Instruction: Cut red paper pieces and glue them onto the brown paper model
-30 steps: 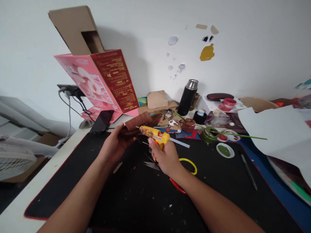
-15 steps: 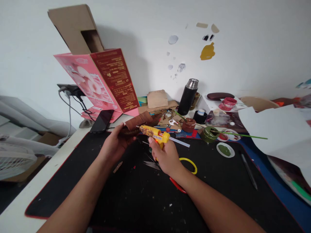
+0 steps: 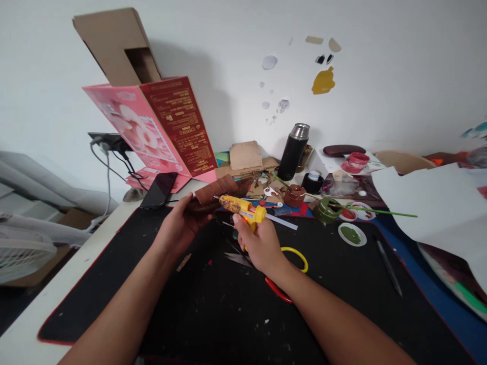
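My left hand [image 3: 181, 223] is closed on a brown piece with a ridged face [image 3: 216, 189], probably painted cardboard, raised above the black mat [image 3: 213, 319]. In my right hand [image 3: 262, 243] is a yellow hot glue gun [image 3: 243, 209], with a clear glue stick [image 3: 282, 222] poking out of its back. The nozzle points left and meets the brown piece's lower edge; whether it touches I cannot tell. Under my right wrist lie scissors with yellow and red handles [image 3: 300, 252], blades toward the left. A small brown scrap [image 3: 184, 262] rests on the mat.
Behind the hands stand a black thermos [image 3: 292, 154], a brown paint jar [image 3: 294, 195] and a green paint jar [image 3: 327, 210] with a brush across it. A dish of green paint [image 3: 352, 234] and a pen [image 3: 388, 266] lie right. A phone [image 3: 159, 190] and pink box [image 3: 137, 126] are at left.
Hardly anything differs. The whole view has shifted very slightly; both hands keep the brown piece and the glue gun in nearly the same pose.
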The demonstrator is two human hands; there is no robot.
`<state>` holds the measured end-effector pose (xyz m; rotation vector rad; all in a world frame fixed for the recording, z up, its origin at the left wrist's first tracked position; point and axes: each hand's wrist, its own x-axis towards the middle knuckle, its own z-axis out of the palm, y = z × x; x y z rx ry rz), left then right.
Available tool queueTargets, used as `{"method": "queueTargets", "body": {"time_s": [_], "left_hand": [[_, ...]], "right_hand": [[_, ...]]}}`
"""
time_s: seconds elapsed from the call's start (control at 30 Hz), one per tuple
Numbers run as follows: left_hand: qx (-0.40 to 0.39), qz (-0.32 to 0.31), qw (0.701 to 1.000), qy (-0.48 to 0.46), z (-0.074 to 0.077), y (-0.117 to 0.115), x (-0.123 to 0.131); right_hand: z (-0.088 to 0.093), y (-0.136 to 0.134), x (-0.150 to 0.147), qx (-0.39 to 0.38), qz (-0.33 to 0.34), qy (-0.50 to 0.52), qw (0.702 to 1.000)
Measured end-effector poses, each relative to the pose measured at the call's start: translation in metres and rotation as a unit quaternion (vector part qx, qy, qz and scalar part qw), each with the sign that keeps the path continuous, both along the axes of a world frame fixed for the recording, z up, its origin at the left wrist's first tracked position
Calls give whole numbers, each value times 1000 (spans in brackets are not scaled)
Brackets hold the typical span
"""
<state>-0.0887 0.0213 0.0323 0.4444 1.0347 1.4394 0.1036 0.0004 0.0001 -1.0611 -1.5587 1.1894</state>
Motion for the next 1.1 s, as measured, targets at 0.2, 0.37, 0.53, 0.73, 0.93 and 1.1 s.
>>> {"method": "queueTargets", "body": {"time_s": [0.2, 0.37, 0.53, 0.73, 0.93, 1.1], "left_hand": [[3, 7, 1000, -9, 0, 0, 0], [5, 0, 1000, -3, 0, 0, -1], [9, -4, 1000, -1, 0, 1, -1], [9, -3, 1000, -1, 0, 0, -1], [7, 1, 1000, -2, 1, 1, -1], [11, 1, 1000, 1, 0, 1, -2]], "right_hand": [[1, 0, 1, -13, -26, 12, 999], [1, 1, 1, -15, -26, 25, 999], [-2, 2, 1, -15, -29, 28, 999], [-1, 4, 2, -8, -28, 33, 999], [-1, 4, 2, -4, -30, 37, 999], [-3, 5, 3, -6, -34, 34, 999]]}}
